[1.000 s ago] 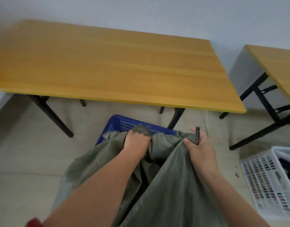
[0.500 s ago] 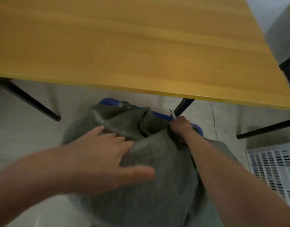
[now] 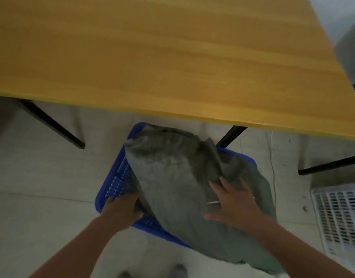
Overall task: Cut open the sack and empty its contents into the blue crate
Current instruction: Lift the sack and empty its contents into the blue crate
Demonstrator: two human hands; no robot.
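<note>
A grey-green sack [image 3: 172, 177] lies slumped across the blue crate [image 3: 112, 189], which stands on the floor under the table's front edge. The sack covers most of the crate; only the left wall and parts of the rim show. My left hand [image 3: 122, 207] is at the sack's lower left edge, fingers curled under the cloth inside the crate. My right hand [image 3: 234, 201] presses on top of the sack with fingers spread. A thin silvery cutting tool [image 3: 212, 202] is pinned under its palm, only the tip showing. The sack's contents are hidden.
A yellow wooden table [image 3: 172, 57] with black legs [image 3: 52, 123] overhangs the crate's far side. A white perforated crate [image 3: 341, 221] stands on the floor at the right. Another black leg [image 3: 329, 164] runs behind it. My shoe tips [image 3: 178, 270] show at the bottom.
The sack has been tipped forward and laid over the crate. My left hand went from the sack's top down to its lower left edge. My right hand came back and flattened on top.
</note>
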